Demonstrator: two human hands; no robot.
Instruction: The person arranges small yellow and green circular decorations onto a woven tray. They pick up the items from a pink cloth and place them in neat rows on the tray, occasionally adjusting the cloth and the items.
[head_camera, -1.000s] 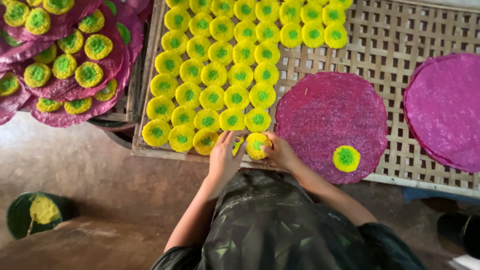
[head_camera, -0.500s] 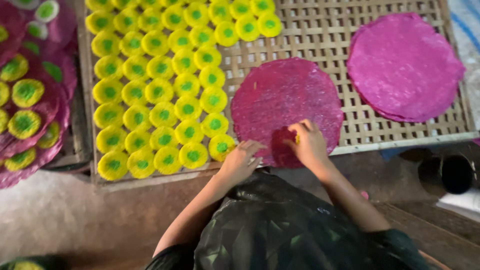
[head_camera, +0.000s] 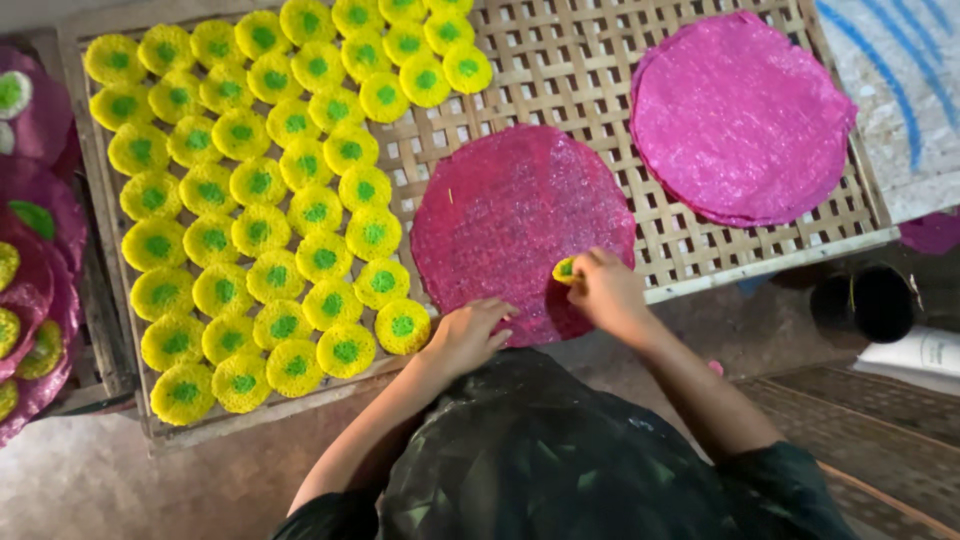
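Observation:
My right hand (head_camera: 607, 291) pinches a small yellow disc with a green centre (head_camera: 565, 269) at the near edge of a dark pink round sheet (head_camera: 515, 215). My left hand (head_camera: 470, 333) rests, fingers curled, on the near rim of that sheet, next to the last yellow disc in the rows (head_camera: 402, 325). Several rows of yellow discs with green centres (head_camera: 265, 190) cover the left part of the woven bamboo rack (head_camera: 580, 70). A stack of lighter pink round sheets (head_camera: 738, 115) lies at the rack's far right.
More pink sheets carrying yellow-green discs (head_camera: 30, 290) sit on another rack at the left edge. A dark round container (head_camera: 862, 303) and a white object (head_camera: 915, 350) stand on the floor at right. Grey concrete floor (head_camera: 120, 480) lies below the rack.
The view has shifted left and closer. My right hand lifted the yellow disc from the pink sheet and holds it pinched; my left hand settled on the sheet's near rim.

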